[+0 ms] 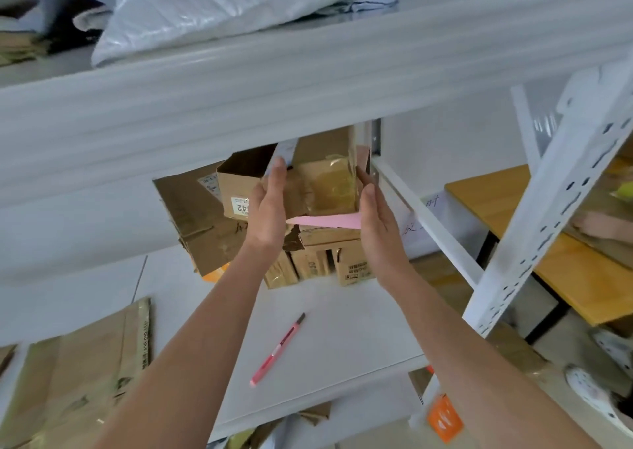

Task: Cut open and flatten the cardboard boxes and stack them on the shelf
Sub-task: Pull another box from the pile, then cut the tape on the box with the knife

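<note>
From the head camera we are reaching into the white shelf (pixel 342 315) with both hands clasping a small taped cardboard box (pixel 325 188) between them, held above the stack of flattened cardboard (pixel 318 260) that lies toward the shelf's back edge. Our left hand (pixel 269 208) has straight fingers pressed flat on the box's left side, and our right hand (pixel 375 220) presses its right side the same way, palms facing each other. A pink flap (pixel 329 221) shows along the box's underside, and a second open box (pixel 239 188) sits just beside our left fingers. The pink utility knife (pixel 278 350) lies near the shelf's front edge, well apart from both hands (nobody is holding it). We judge this box is not yet flat, since it keeps its shape, so the step goes best if we bring it toward the front edge, slit the glossy tape, then squeeze it flat before adding it to the stack.
</note>
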Demonstrator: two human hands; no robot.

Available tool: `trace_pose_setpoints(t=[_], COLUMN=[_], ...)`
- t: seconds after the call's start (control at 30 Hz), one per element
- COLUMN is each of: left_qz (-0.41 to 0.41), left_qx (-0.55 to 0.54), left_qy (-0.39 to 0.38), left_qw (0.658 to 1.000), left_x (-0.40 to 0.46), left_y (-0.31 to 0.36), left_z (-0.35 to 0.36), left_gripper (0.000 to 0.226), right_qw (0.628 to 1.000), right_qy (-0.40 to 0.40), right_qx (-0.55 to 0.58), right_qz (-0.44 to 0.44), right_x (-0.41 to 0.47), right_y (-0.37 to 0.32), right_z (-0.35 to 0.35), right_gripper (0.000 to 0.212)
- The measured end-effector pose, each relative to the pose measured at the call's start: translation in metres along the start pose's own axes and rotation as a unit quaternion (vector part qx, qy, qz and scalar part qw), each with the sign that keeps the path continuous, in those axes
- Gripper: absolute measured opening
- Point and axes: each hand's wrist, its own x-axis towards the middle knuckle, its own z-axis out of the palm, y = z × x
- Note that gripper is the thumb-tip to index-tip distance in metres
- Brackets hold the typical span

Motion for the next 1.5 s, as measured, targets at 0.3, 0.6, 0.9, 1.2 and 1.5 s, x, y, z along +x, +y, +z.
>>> trace_pose_setpoints(t=[0.3,0.6,0.9,1.2,1.5], left_qz=[0.019,-0.037,-0.015,0.014,-0.288], left_qx=[-0.163,-0.354,-0.497,-0.442,-0.322], left_qy=[-0.112,-0.088,-0.084,-0.056,0.108], left_qw=[0.98,0.93,0.864,0.895,0.895], left_x=[-0.006,-0.018,-0.045,-0.087,-0.129], left_y=[0.025,0.006,-0.029,-0.069,-0.154], left_z=[-0.031,-0.08,-0.123,-0.193,-0.297], left_gripper=[0.025,0.041,0.019,0.037,0.029], right_qw=[0.992,0.989,0.951,0.899,0.88], right_qy=[0.061,0.119,0.087,-0.421,-0.413], right_qx=[0.015,-0.035,-0.051,0.109,0.094], right_qz=[-0.108,-0.076,-0.291,-0.054,0.213], right_x=[-0.002,0.023,-0.02,-0.094,-0.142], right_y=[-0.013,0.015,-0.005,-0.014,0.047], right_z=[0.025,0.031,0.057,0.145,0.235], right_gripper=[0.029,0.042,0.032,0.094,0.095])
